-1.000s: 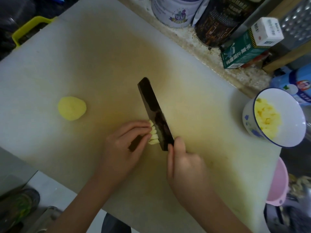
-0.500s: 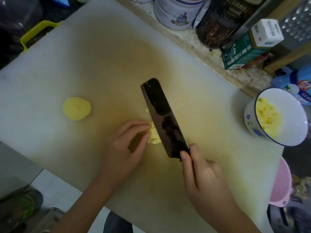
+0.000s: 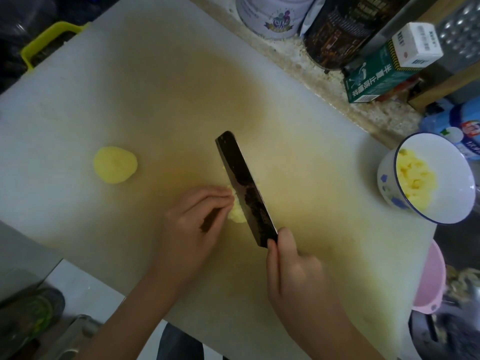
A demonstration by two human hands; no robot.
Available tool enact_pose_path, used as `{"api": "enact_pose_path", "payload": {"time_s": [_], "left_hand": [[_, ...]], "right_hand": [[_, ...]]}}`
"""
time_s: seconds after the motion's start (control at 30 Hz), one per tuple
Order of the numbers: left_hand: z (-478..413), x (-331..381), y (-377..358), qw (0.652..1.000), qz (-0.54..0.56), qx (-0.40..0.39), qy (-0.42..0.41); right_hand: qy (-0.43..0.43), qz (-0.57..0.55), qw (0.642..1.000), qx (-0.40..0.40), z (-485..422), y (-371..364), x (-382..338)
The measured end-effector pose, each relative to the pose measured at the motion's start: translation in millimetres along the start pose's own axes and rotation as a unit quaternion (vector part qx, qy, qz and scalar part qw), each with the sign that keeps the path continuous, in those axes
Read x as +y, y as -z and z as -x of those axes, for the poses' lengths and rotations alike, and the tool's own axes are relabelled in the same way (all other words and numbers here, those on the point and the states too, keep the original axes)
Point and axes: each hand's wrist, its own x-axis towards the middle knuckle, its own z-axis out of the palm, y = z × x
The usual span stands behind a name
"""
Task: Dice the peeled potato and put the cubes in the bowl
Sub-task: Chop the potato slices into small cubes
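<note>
Across the middle of the white cutting board [image 3: 135, 81], the cut potato [image 3: 237, 215] sits as a small pale-yellow cluster, wedged between the two hands. The left hand [image 3: 192, 224] comes in from the near left with its fingers curled, their tips bearing on the left side of the cluster. Just right of it is the dark blade of the knife [image 3: 245, 188], touching or almost touching the pieces. The right hand [image 3: 293, 271] is wrapped around the knife's handle at the near right, its thumb and forefinger up against the heel of the blade. The cluster is blurred, so single pieces are hard to pick out, but its long axis follows the blade, near to far with a slight lean to the left. The knife itself points away from the person, its square tip toward the far left. Well apart to the left lies a rounded potato piece [image 3: 115, 165], on its own on the board. At the board's right edge is a white bowl [image 3: 387, 178] with blue flowers, holding potato cubes [image 3: 413, 183]. Near it, lower right, a pink bowl [image 3: 428, 281] pokes out from under the board's edge. Beyond the board, the speckled desk [image 3: 306, 66] carries tins and a green carton [image 3: 376, 76].
</note>
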Motion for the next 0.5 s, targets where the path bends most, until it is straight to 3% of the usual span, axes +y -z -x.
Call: {"api": "enact_pose_path", "payload": {"time_s": [0.27, 0.5], "left_hand": [[-1.5, 2.2, 1.7, 1.0, 0.0, -0.003, 0.007], [0.0, 0.3, 5.8, 1.0, 0.02, -0.013, 0.02]], "right_hand": [[-0.002, -0.007, 1.0, 0.03, -42.6, -8.6, -9.1], [0.049, -0.104, 0.991, 0.063, -34.3, 14.2, -2.4]]}}
